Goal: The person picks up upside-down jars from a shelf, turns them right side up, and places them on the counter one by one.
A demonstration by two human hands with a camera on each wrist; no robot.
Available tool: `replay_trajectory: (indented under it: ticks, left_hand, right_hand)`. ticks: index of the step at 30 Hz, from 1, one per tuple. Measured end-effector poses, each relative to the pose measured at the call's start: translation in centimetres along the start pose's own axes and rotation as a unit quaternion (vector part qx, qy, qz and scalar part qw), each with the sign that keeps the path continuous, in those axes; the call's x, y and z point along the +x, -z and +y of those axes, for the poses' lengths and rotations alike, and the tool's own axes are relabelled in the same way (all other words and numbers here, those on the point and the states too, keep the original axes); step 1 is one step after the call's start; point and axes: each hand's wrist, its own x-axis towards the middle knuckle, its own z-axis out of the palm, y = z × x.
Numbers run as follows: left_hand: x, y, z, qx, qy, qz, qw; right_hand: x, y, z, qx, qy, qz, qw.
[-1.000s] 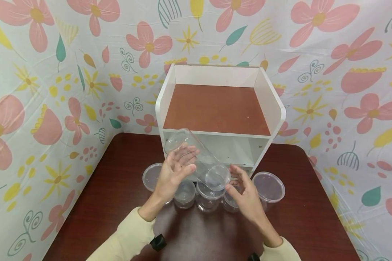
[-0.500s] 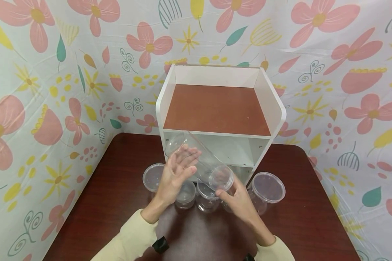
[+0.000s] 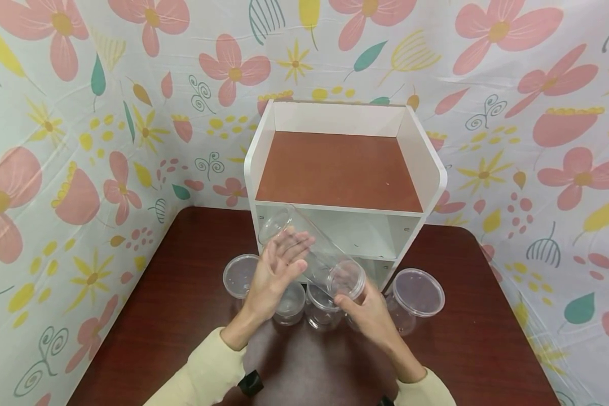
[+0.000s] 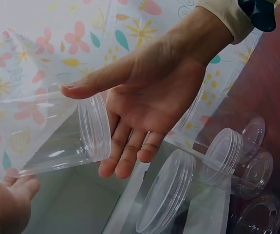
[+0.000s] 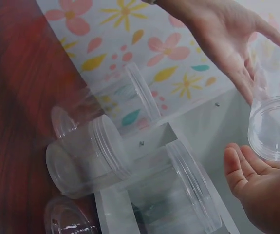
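Observation:
A tall clear plastic jar (image 3: 321,248) is held slanted in the air in front of the cabinet, its ringed end down to the right. My left hand (image 3: 270,276) lies along the jar's upper part, palm turned up, with fingers straight and thumb spread. At the lower end my right hand (image 3: 369,311) grips the jar, thumb on the near rim and fingers behind. The left wrist view shows the right hand's thumb over the side by the ringed end of the jar (image 4: 64,139). In the right wrist view the right hand's fingers (image 5: 249,168) reach under that end.
Several clear jars stand in a row on the dark red table (image 3: 487,338), including a wide-lidded jar (image 3: 418,292) at right and another jar (image 3: 241,275) at left. Behind them stands a white cabinet (image 3: 431,175) with a brown top shelf. Flowered cloth (image 3: 182,113) hangs around.
The right hand has shifted left, from touching the jar's end to holding it with fingers behind. The ringed end has moved slightly right. Little differs over the last half second.

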Motion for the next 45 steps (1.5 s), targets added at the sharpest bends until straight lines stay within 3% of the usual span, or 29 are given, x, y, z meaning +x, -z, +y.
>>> replay_trajectory:
  ticks: [7,12,20,27,31,38,45]
  left_hand:
    - [-0.2,0.2,0.4,0.078,0.056,0.039,0.9946]
    - [-0.4,0.8,0.7,0.106,0.092,0.055,0.9886]
    - [-0.7,2.2,1.3,0.171,0.075,0.078,0.9793]
    - [-0.4,3.5,1.8,0.188,0.064,0.102,0.9748]
    - [-0.1,4.1,2.3,0.221,0.067,0.129,0.9644]
    - [0.4,5.1,3.0,0.298,0.077,0.173,0.9358]
    - [1.5,6.2,3.0,0.344,0.068,0.185,0.918]
  right_hand:
    - [-0.1,0.1,0.4,0.046,0.02,-0.002,0.999]
    - [-0.2,0.5,0.4,0.095,0.042,-0.002,0.995]
    - [-0.4,1.5,0.3,0.186,0.059,0.023,0.981]
    - [-0.6,2.6,0.1,0.197,0.067,0.032,0.978]
    - [-0.6,3.4,-0.1,0.206,0.089,0.029,0.974]
    - [-0.7,5.0,-0.6,0.212,0.088,0.028,0.973]
    - [-0.7,6.5,-1.6,0.195,0.09,0.05,0.975]
